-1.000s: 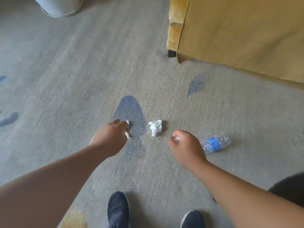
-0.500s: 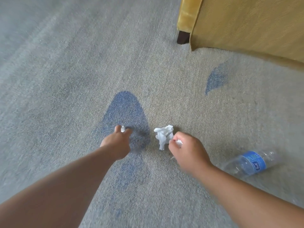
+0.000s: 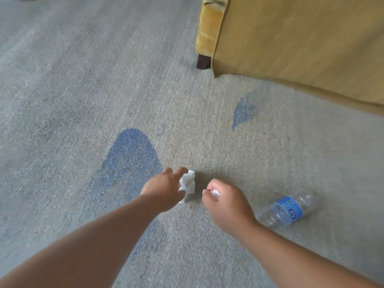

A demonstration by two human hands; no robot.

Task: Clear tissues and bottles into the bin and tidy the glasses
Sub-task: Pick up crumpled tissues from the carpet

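Yellow sofa (image 3: 301,42) sits far right w/ its dark leg (image 3: 203,62) on the grey carpet (image 3: 83,80); nothing blocks your reach. Bottle (image 3: 287,210) lies on its side just right of your right hand (image 3: 227,206), a fist round a small tissue scrap (image 3: 215,192). Your left hand (image 3: 164,189), fingers spread, touches the crumpled tissue (image 3: 189,181). Half a sec ago it was left of it, pinching a scrap.

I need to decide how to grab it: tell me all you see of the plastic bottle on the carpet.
The clear plastic bottle with a blue label lies on its side on the grey carpet, looking empty and slightly crumpled. Its label bears white print too blurred to read. It lies beside the right hand's wrist; contact is unclear.
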